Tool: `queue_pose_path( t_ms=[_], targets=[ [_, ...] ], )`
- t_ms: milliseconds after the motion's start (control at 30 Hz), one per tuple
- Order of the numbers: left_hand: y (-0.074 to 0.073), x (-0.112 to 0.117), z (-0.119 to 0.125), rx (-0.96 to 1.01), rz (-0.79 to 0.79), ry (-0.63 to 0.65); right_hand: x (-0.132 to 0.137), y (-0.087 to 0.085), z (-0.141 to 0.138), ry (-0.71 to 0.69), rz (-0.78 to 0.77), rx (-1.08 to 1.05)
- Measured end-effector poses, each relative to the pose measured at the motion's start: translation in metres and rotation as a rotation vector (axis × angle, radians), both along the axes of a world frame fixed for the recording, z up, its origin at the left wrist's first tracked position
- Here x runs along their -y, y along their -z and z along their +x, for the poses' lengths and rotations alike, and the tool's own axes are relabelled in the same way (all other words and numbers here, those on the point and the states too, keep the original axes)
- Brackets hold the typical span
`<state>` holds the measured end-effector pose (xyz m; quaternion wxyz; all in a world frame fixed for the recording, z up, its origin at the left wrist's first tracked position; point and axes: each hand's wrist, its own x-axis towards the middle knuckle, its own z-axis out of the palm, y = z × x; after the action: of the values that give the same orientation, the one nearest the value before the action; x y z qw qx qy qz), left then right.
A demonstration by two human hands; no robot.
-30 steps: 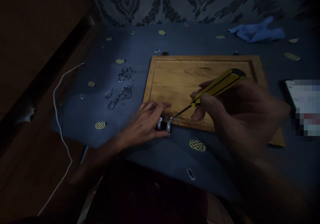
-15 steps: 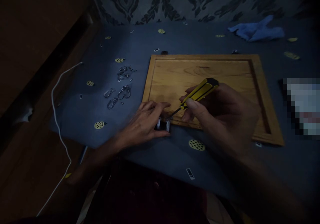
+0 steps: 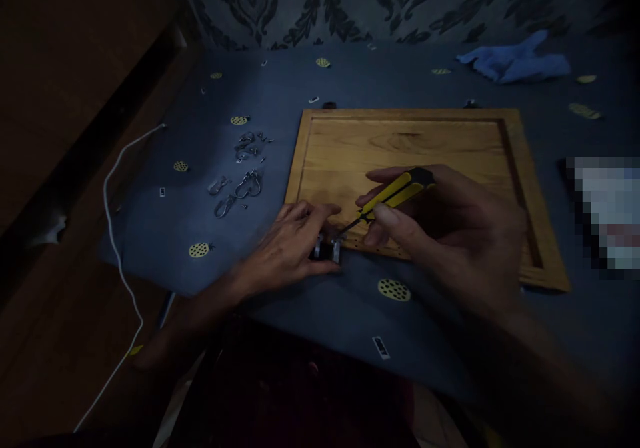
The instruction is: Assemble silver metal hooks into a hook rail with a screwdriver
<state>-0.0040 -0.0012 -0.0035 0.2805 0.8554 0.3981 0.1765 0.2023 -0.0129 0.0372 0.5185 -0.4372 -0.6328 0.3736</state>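
Note:
My right hand [image 3: 450, 228] is closed around the yellow-and-black handle of a screwdriver [image 3: 395, 195], its shaft slanting down to the left. The tip meets a small dark fitting with silvery sides [image 3: 327, 249] at the near left edge of a wooden board [image 3: 400, 148]. Whether a screw sits under the tip is too small to tell. My left hand [image 3: 295, 241] grips the fitting between thumb and fingers, beside the board's corner. The board has a raised frame and several small holes along its near edge.
Several metal clips [image 3: 247, 183] and loose screws [image 3: 261, 136] lie left of the board on the blue patterned cloth [image 3: 280, 95]. A blue glove [image 3: 520, 60] rests at the back right. At the right is a blurred-out object [image 3: 607, 208]; a white cable [image 3: 116, 235] hangs on the left.
The screwdriver's handle has tilted slightly lower, and my right hand has shifted a little right with its grip turned. My left hand and the board look nearly unchanged.

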Motion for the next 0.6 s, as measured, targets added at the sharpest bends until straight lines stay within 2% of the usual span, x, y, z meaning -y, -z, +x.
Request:
queue_pose_path(
  t_ms=[100,200,433,600],
  targets=[
    [0.0,0.0,0.0,-0.016,-0.016,-0.015,0.002,0.001,0.001,0.001,0.026,0.08],
    [0.001,0.0,0.001,-0.023,-0.01,-0.024,0.003,0.006,-0.001,0.078,0.018,0.089],
    [0.001,0.0,0.0,-0.023,-0.035,-0.02,0.002,0.005,-0.009,0.23,0.17,-0.045],
    [0.0,-0.001,0.001,-0.012,-0.03,-0.019,0.001,0.002,-0.008,0.212,0.095,-0.043]
  ],
)
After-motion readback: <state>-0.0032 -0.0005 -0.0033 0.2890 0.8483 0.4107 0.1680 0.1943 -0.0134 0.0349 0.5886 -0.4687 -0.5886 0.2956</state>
